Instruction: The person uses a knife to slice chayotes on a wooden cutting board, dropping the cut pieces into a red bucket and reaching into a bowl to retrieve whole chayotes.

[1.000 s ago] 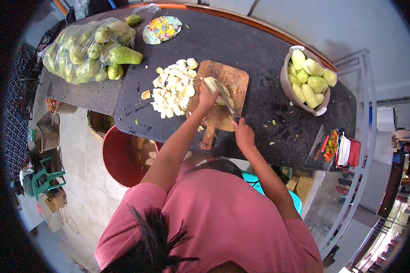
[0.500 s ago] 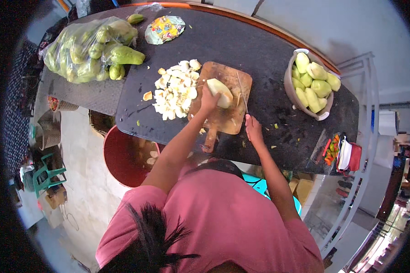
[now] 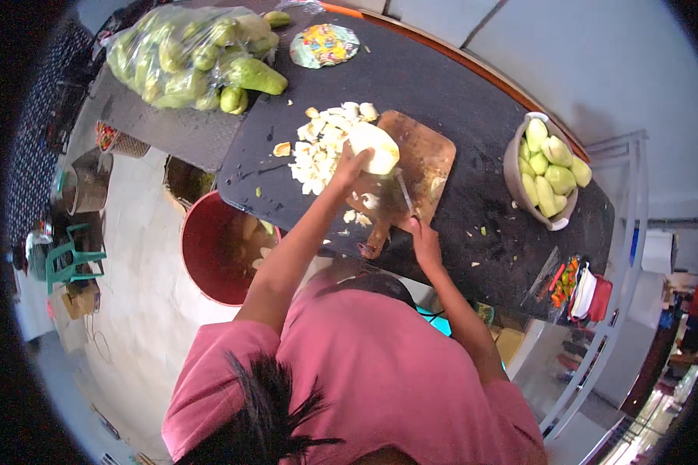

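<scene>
Left hand (image 3: 354,164) grips peeled fruit (image 3: 381,147), right hand (image 3: 425,242) clasps knife (image 3: 404,190). Safe cutting needs fruit steady on cutting board (image 3: 424,149).

No text, label, brand, number or sign can be read. Beyond the fingers of the left hand (image 3: 353,165), a colourful printed sheet (image 3: 325,46) lies on the tabletop (image 3: 457,101); any lettering there is too small to make out.

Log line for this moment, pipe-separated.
left hand: holding pale fruit | right hand: holding knife | pale pieces: heaped left of cutting board
</scene>
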A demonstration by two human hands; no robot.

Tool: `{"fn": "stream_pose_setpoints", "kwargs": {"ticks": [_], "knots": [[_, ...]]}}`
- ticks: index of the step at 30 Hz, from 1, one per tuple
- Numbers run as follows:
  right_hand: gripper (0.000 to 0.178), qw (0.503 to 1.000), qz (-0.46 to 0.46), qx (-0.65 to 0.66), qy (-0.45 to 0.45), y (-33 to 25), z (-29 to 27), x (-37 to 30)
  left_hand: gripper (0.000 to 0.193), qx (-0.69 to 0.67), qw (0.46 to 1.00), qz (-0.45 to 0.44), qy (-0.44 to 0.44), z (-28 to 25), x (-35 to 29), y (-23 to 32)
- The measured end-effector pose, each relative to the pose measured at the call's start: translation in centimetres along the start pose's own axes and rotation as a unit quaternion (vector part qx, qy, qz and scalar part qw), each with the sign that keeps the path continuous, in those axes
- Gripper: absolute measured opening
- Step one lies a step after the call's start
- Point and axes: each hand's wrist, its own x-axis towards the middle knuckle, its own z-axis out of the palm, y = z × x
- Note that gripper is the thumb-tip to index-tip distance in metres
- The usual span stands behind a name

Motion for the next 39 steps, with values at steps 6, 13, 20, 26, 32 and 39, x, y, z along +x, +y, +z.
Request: {"fn": "stream_pose_setpoints", "kwargs": {"ticks": [6, 13, 20, 26, 32, 39], "knots": [[0.047, 0.988, 0.076, -0.055, 0.119, 3.2, 0.3, 0.3, 0.048, -0.018, 0.999, 0.005, 0.027, -2.9, -2.7, 3.2], [0.042, 0.996, -0.058, 0.057, 0.042, -6.5, -1.4, -2.1, 0.050, -0.016, 0.996, -0.051, 0.067, -3.9, -4.9, 3.7], [0.040, 0.983, -0.173, -0.059, -0.009, -11.1, -3.0, -0.6, 0.050, 0.024, 0.998, -0.025, 0.054, -4.5, -5.7, 3.3], [0.042, 0.964, -0.234, -0.123, -0.037, -11.1, -3.4, 1.0, 0.052, 0.018, 0.998, -0.027, 0.047, -5.1, -7.5, 4.6], [0.042, 0.945, -0.236, -0.223, -0.026, -11.0, -1.8, 2.1, 0.049, 0.020, 0.998, -0.007, 0.053, -7.0, -7.1, 3.6], [0.035, 0.971, -0.115, -0.209, 0.025, -6.8, -2.8, 4.0, 0.040, 0.000, 0.998, -0.039, 0.051, -8.1, -8.2, 9.8]]}}
